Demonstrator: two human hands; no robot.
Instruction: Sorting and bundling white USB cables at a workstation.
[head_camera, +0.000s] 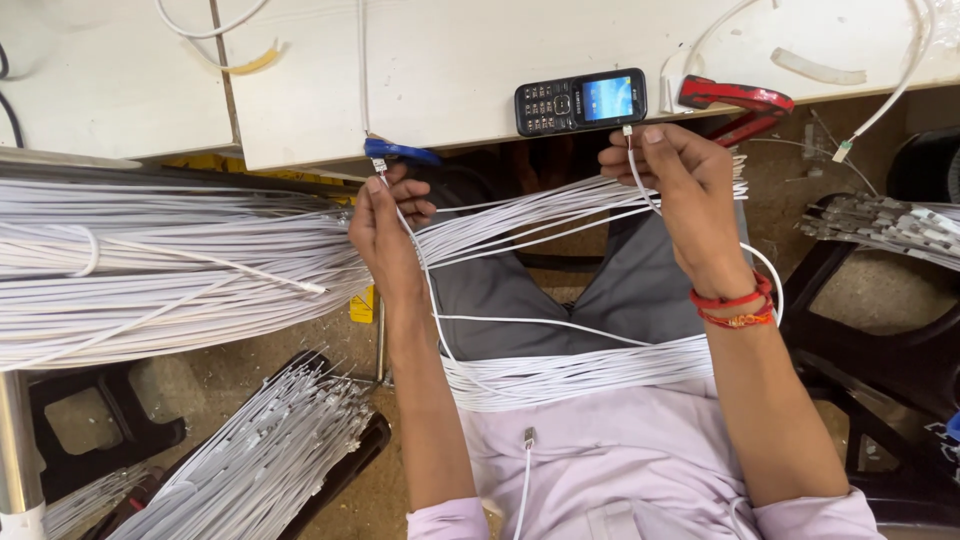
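head view: the left hand (385, 235) pinches one end of a thin white cable (437, 320), fingers closed on its small connector just below a blue clip (400, 152) at the edge of the white table (420, 60). the right hand (685, 185) pinches the cable's other connector between thumb and forefinger, just beside a dark keypad phone (580, 101). the cable loops down across the lap, over a thick bundle of white cables (150, 270) that stretches from the left. red-handled pliers (738, 100) lie near the phone.
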